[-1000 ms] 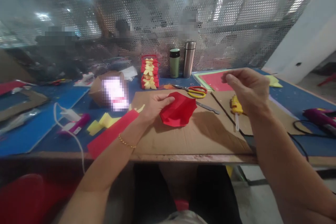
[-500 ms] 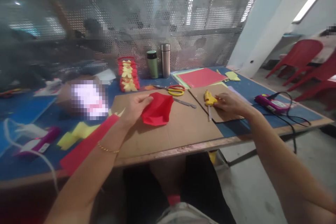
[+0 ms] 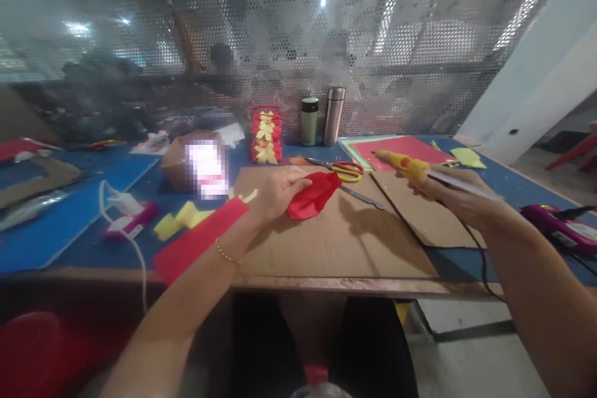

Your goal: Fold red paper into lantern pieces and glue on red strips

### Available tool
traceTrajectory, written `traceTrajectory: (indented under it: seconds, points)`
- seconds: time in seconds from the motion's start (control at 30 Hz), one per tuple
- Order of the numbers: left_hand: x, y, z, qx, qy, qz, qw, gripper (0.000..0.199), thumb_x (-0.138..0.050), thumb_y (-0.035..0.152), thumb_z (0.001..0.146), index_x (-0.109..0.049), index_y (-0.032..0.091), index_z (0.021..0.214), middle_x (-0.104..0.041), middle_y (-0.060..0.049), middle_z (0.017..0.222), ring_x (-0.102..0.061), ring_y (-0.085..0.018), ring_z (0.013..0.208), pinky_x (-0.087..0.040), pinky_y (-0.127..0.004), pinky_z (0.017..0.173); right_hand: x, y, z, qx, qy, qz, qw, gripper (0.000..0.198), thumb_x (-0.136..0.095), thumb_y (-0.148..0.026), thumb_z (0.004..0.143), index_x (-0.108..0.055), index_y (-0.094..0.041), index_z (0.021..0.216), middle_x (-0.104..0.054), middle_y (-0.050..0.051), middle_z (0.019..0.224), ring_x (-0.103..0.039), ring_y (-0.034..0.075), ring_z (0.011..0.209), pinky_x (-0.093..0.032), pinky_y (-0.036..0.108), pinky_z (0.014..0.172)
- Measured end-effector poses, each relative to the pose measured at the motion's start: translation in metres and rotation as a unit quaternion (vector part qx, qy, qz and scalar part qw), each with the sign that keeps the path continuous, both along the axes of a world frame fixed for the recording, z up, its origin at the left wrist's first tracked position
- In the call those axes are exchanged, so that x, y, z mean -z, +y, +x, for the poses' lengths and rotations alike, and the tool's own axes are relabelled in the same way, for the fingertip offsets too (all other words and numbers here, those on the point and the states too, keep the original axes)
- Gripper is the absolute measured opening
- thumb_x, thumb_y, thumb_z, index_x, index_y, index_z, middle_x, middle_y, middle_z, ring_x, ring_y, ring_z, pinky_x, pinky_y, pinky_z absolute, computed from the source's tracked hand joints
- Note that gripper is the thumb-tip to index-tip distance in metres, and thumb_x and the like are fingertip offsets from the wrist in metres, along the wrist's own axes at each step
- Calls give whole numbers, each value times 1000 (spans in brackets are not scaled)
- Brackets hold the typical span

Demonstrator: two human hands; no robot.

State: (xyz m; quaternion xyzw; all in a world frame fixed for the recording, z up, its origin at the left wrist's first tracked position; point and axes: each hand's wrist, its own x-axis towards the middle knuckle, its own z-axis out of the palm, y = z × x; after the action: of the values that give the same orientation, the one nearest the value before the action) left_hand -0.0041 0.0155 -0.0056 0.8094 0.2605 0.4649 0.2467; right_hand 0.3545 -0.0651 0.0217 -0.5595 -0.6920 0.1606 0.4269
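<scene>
Lifted off the smaller brown cardboard piece (image 3: pixel 433 214) since half a second ago, the yellow plastic glue gun (image 3: pixel 405 166) with its translucent stick is now in the air, gripped by the right hand (image 3: pixel 448 196). That forearm slants in from the lower right, fingers wrapped around the grip, nozzle aimed leftward, the stick jutting back over the wrist. From the lower left comes the other forearm, a gold beaded bracelet (image 3: pixel 226 252) near its wrist; the left hand (image 3: pixel 282 189), thumb uppermost, pinches a folded bright-red piece (image 3: pixel 317 196) at its left edge, above the large brown cardboard sheet (image 3: pixel 321 252). Left of the sheet's near part lies a long red strip (image 3: pixel 200 239). Beyond the red piece are a flat grey metal blade (image 3: pixel 361 197) and scissors with red and yellow handles (image 3: pixel 345 169). Farther back stand a green bottle (image 3: pixel 309 121) and a steel flask (image 3: pixel 334 118), before a perforated metal screen (image 3: pixel 280 74).
</scene>
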Motion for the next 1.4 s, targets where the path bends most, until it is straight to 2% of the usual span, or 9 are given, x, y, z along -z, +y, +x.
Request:
traceTrajectory:
  seconds: [0.1,0.2,0.27,0.4,0.7,0.97,1.27,1.4]
  points:
    - [4,6,-2,-38,22,46,998,40,-61,54,102,-82,23,91,-78,-8,92,-67,-20,88,-56,-37,88,-17,2,-37,-81,70,-13,994,54,-67,-78,84,-75,-25,82,-70,7,80,-60,21,71,-49,33,62]
    - [5,8,-4,-69,30,63,995,40,-60,52,103,-80,22,86,-77,-7,90,-67,-21,89,-55,-38,91,-26,7,-70,-172,102,7,980,52,-66,-74,88,-73,-23,77,-66,5,75,-54,17,64,-46,31,57]
    - [3,6,-5,-77,33,55,995,38,-59,48,104,-80,21,87,-77,-6,90,-67,-20,88,-54,-38,91,-26,10,-82,-198,115,18,973,53,-65,-73,90,-72,-22,76,-63,3,70,-50,14,59,-42,29,54]
    - [0,-1,-4,-82,50,35,995,31,-61,42,104,-82,21,93,-76,-6,91,-65,-19,85,-53,-37,90,-16,11,-80,-175,142,6,974,53,-64,-74,90,-72,-23,77,-60,2,65,-45,14,55,-36,29,51]
    - [0,-2,-1,-97,54,32,993,27,-65,39,101,-83,23,91,-76,-6,91,-64,-18,84,-52,-34,82,-6,6,-70,-147,143,-16,979,58,-68,-75,86,-80,-18,84,-60,3,64,-47,14,56,-35,29,53]
    - [1,-3,-1,-87,50,24,995,24,-66,35,101,-84,22,92,-75,-6,89,-64,-18,84,-51,-33,81,-6,5,-68,-151,101,-7,983,62,-65,-76,87,-75,-17,71,-56,2,60,-43,12,53,-31,27,50]
    - [0,-1,-2,-87,73,58,992,19,-67,30,100,-84,24,95,-76,-6,90,-63,-18,83,-50,-34,80,-6,4,-70,-162,91,-2,983,57,-65,-73,89,-81,-20,77,-60,3,61,-48,13,54,-37,27,50]
    - [-1,-5,0,-87,68,57,992,21,-64,29,101,-84,26,95,-77,-5,91,-65,-18,86,-51,-35,83,-6,3,-70,-153,83,-9,985,60,-66,-80,84,-77,-23,70,-61,4,60,-49,15,52,-40,28,47]
